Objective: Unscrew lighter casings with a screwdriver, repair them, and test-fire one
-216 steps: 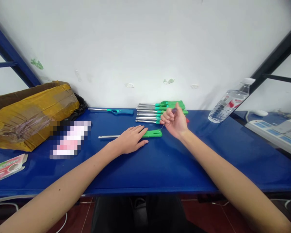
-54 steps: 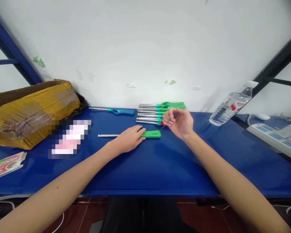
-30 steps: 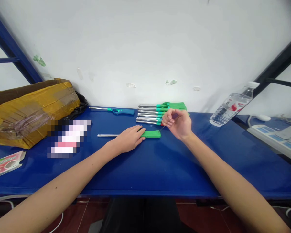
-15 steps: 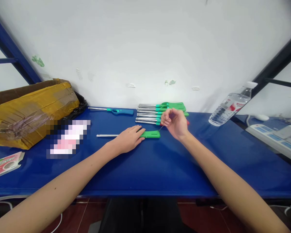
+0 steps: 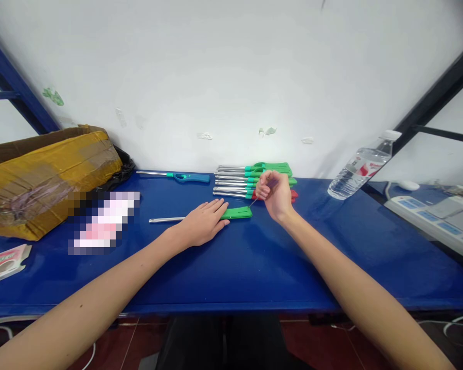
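Note:
A green long-nosed lighter (image 5: pixel 239 212) lies on its side on the blue table, its metal barrel pointing left. My left hand (image 5: pixel 205 222) grips it over the middle and presses it down, hiding its trigger part. My right hand (image 5: pixel 275 194) is curled around a thin metal pick (image 5: pixel 253 202); any handle is hidden in the fingers. The tip of this pick is at the right end of the green handle. Right behind my right hand is a row of several long-nosed lighters (image 5: pixel 277 167) with green and red handles, partly covered by that hand.
A blue lighter (image 5: pixel 195 178) lies near the wall. On the left are a taped box (image 5: pixel 50 180), a blurred-out packet (image 5: pixel 104 221) and a torn carton piece (image 5: pixel 5 264). A water bottle (image 5: pixel 358 167) and a power strip (image 5: pixel 435 221) stand to the right.
The view has shifted slightly, and the lighter's barrel end has tilted a little toward me. Both hands keep their grips, with the pick still at the green handle.

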`<move>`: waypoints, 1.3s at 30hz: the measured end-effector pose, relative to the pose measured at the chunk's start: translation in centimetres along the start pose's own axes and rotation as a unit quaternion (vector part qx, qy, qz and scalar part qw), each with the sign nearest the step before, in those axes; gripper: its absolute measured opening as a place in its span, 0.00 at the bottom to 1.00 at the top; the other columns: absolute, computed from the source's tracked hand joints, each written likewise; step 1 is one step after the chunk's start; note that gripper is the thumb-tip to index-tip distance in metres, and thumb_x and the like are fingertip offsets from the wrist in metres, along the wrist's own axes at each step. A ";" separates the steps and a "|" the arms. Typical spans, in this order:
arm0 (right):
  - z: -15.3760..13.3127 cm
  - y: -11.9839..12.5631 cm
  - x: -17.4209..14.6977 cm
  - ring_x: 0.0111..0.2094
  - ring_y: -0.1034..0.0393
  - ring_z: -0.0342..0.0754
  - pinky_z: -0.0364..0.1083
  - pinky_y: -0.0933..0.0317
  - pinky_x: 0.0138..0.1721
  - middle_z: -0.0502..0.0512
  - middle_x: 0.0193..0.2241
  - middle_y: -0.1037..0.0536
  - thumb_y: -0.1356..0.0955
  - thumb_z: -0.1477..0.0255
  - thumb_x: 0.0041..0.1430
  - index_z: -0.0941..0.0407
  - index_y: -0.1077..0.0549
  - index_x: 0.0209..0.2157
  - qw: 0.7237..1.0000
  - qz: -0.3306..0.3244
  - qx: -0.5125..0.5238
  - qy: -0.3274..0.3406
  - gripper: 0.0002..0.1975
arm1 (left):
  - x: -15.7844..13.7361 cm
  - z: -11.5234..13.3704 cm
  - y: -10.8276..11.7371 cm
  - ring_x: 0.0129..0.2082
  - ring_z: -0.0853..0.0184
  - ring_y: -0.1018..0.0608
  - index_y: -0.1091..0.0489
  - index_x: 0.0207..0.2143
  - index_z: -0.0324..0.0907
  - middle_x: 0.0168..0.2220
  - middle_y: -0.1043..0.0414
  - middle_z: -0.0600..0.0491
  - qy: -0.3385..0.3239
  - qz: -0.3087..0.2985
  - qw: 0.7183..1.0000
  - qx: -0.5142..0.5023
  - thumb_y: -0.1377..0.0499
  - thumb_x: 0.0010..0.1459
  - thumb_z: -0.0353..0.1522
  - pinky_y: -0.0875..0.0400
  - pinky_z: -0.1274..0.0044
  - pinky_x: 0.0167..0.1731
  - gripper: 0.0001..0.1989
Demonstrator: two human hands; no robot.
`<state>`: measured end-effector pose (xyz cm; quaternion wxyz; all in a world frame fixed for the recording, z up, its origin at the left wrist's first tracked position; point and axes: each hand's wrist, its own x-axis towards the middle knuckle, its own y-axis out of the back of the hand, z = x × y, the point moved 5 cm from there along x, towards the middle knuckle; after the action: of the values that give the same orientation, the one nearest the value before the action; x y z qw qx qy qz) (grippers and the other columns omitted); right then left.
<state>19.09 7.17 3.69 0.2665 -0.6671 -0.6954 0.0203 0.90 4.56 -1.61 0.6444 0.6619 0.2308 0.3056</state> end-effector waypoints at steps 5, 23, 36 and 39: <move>0.1 -0.6 -0.2 0.15 0.55 0.38 0.39 0.55 0.17 0.42 0.13 0.47 0.37 0.56 0.61 0.54 0.36 0.21 0.997 -0.011 -0.065 0.039 0.20 | -0.1 0.1 0.0 0.67 0.52 0.42 0.47 0.66 0.32 0.67 0.48 0.37 -0.001 0.005 1.000 0.001 0.59 0.71 0.44 0.45 0.61 0.63 0.31; 0.4 -1.7 -1.0 0.19 0.49 0.40 0.42 0.51 0.19 0.46 0.18 0.43 0.37 0.46 0.59 0.55 0.34 0.22 0.989 0.034 -0.125 0.069 0.27 | 0.1 0.6 0.1 0.67 0.53 0.42 0.48 0.67 0.33 0.67 0.49 0.38 0.012 -0.005 1.000 0.006 0.56 0.70 0.44 0.45 0.61 0.63 0.30; -0.6 -0.5 -0.4 0.16 0.54 0.39 0.39 0.52 0.15 0.44 0.17 0.50 0.37 0.49 0.60 0.54 0.41 0.19 0.999 0.035 0.004 0.032 0.26 | 0.0 0.4 -0.2 0.67 0.53 0.42 0.48 0.67 0.34 0.67 0.48 0.38 0.006 0.006 1.000 0.011 0.57 0.70 0.44 0.46 0.62 0.63 0.30; -0.3 -0.8 -0.5 0.17 0.55 0.39 0.39 0.54 0.15 0.43 0.16 0.50 0.35 0.50 0.59 0.54 0.40 0.18 0.999 0.025 0.005 0.022 0.26 | 0.1 0.5 -0.1 0.67 0.53 0.42 0.49 0.67 0.33 0.67 0.48 0.37 0.008 -0.002 1.000 0.016 0.57 0.70 0.44 0.46 0.62 0.63 0.31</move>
<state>18.44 6.53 4.07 0.2847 -0.6831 -0.6724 0.0157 1.30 4.27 -1.71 0.6325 0.6691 0.2420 0.3061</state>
